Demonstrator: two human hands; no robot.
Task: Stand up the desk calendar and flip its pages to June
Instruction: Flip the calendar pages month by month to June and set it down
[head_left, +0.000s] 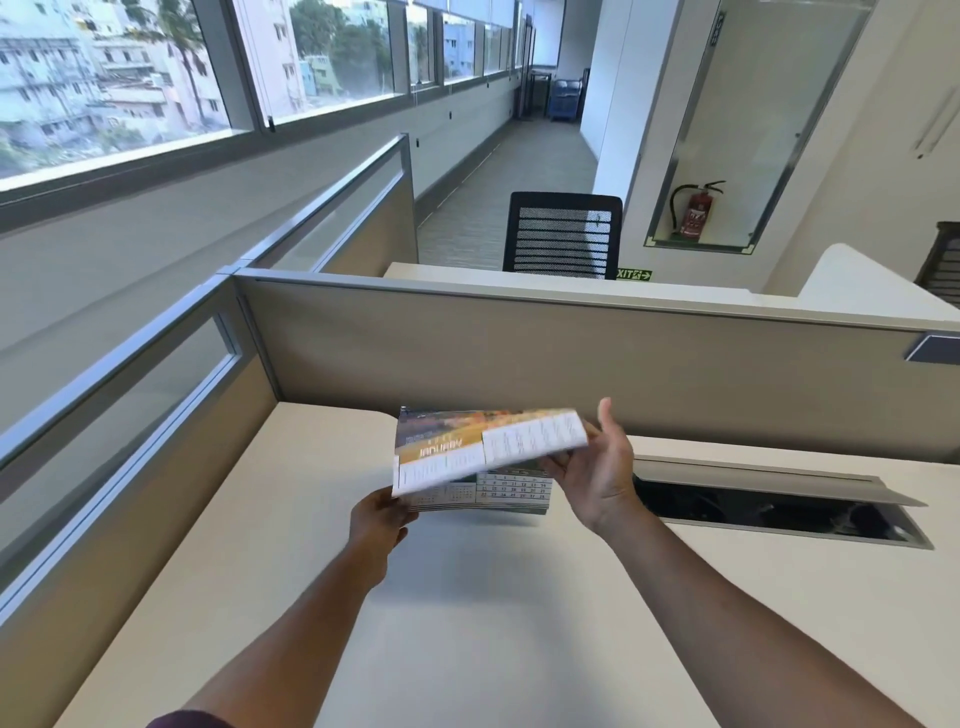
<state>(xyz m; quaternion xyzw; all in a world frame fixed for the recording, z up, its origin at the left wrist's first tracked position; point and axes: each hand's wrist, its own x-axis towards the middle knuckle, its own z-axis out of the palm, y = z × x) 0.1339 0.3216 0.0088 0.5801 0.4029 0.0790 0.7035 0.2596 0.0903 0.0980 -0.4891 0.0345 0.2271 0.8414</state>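
Over the cream cubicle desk (467, 623), left grip (379, 522) pinches calendar (483, 447), right grip (597, 478) splayed.

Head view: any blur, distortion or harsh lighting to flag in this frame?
In the head view the calendar is motion-blurred, its lifted page's print smeared; the same view's wide lens bends the partition and windows; daylight is soft, with a faint shadow on the desk, no glare.

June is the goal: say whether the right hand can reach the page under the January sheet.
Probably yes: the right hand props the January sheet up, leaving the next page exposed; the left hand grips the calendar by its corner.
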